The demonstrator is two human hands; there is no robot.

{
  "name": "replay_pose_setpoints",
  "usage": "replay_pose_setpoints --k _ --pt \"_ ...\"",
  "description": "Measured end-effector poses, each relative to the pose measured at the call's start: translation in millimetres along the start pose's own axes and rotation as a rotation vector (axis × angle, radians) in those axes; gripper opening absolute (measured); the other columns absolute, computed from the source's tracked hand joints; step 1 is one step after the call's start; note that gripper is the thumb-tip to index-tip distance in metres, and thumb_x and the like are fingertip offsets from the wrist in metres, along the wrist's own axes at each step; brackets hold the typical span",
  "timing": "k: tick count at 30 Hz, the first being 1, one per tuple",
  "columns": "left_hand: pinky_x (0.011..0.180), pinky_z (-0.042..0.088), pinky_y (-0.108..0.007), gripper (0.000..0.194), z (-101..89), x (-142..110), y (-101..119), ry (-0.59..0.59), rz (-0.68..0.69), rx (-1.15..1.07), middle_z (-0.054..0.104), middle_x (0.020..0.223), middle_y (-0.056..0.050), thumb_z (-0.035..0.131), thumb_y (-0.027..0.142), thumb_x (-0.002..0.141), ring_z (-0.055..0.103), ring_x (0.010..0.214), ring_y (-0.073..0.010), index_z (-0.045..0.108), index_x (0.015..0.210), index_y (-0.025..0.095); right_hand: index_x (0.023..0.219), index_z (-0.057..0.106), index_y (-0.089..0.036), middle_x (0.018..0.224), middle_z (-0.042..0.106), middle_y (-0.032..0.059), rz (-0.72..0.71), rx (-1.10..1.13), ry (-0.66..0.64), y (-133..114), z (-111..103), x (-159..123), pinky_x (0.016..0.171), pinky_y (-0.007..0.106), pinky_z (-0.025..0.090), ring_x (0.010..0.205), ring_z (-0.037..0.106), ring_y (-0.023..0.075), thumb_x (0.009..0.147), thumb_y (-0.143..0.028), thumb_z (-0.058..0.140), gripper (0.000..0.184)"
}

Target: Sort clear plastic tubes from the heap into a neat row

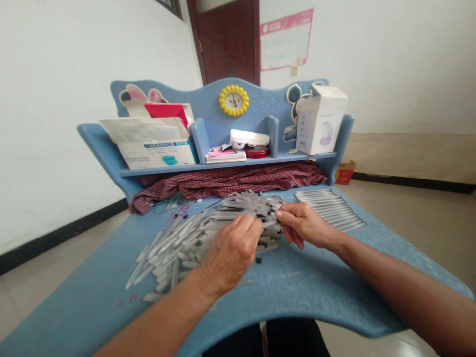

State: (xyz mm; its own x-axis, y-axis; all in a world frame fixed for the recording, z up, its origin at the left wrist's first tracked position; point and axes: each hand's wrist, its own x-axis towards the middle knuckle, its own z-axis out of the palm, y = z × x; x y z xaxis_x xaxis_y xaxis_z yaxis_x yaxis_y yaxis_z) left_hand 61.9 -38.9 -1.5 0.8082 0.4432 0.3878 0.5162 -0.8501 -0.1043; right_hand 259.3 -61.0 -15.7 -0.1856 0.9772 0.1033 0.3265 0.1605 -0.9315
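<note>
A big loose pile of grey-white pen barrels lies across the middle of a blue desk. My left hand rests on the pile's right part, fingers curled over pens. My right hand is at the pile's right end, fingers pinched together on pen parts; what exactly they hold is hidden. A tiny black piece lies on the desk just under my left hand.
A neat row of finished pens lies at the right back. A red plaid cloth is bunched under the desk's shelf, which carries paper boxes, a white box, booklets and a yellow clock. Tiled floor surrounds the desk.
</note>
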Motion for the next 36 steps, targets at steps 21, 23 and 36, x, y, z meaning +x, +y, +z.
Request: replay_pose_setpoints --k 21,23,36 --pt "0.071 0.046 -0.030 0.020 -1.4 5 -3 -0.024 -0.081 -0.250 0.059 0.077 -0.006 0.044 0.014 0.090 0.058 0.075 -0.0185 0.062 0.082 0.011 0.054 0.043 -0.018 0.040 0.048 -0.0050 -0.059 -0.178 0.081 -4 7 -2 0.033 0.015 0.029 0.029 0.040 0.0041 0.090 -0.029 0.041 0.038" --pt "0.071 0.046 -0.031 0.018 0.6 4 -2 0.009 -0.067 -0.221 0.059 0.078 -0.007 0.045 0.013 0.089 0.057 0.076 -0.0194 0.062 0.083 0.010 0.055 0.042 -0.019 0.039 0.049 -0.0054 -0.019 -0.137 0.081 -5 9 -2 0.031 0.015 0.027 0.027 0.039 0.0040 0.090 -0.030 0.041 0.037" --pt "0.067 0.045 -0.030 0.008 1.3 3 -4 0.116 -0.081 -0.189 0.057 0.078 -0.006 0.051 0.011 0.085 0.055 0.073 -0.0187 0.058 0.082 0.011 0.079 0.056 -0.015 0.048 0.061 0.0001 0.063 0.175 -0.001 5 -2 5 0.033 0.018 0.038 0.033 0.054 0.0101 0.089 -0.057 0.037 0.047"
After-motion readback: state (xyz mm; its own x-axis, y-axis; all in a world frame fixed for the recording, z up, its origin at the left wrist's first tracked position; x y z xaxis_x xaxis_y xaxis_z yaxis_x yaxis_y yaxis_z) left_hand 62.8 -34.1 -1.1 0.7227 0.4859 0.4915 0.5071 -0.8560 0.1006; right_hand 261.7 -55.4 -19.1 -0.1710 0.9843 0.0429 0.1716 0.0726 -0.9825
